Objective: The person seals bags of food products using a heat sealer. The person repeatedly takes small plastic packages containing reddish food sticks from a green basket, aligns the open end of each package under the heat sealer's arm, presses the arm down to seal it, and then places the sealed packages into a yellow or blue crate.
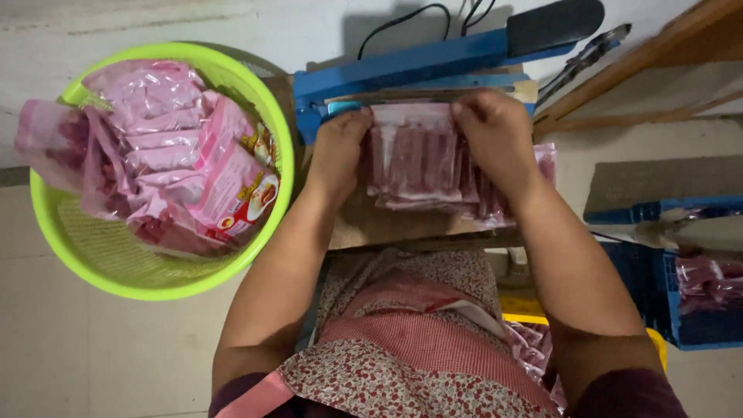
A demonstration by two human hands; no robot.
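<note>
Patterned apron (pixel 410 348) cloth fills the foreground where a person sits at a low board. Left of the knees, a lime-green basket (pixel 116 263) holds a heap of pink packets (pixel 178 155), apparently within easy reach. Ahead, a blue sealing machine (pixel 418 70) lies across the board. Both hands pinch a clear pouch of pink sticks (pixel 414 159) by its upper corners, left hand (pixel 338 151) and right hand (pixel 495 135), keeping its open edge flat against the machine's bar.
</note>
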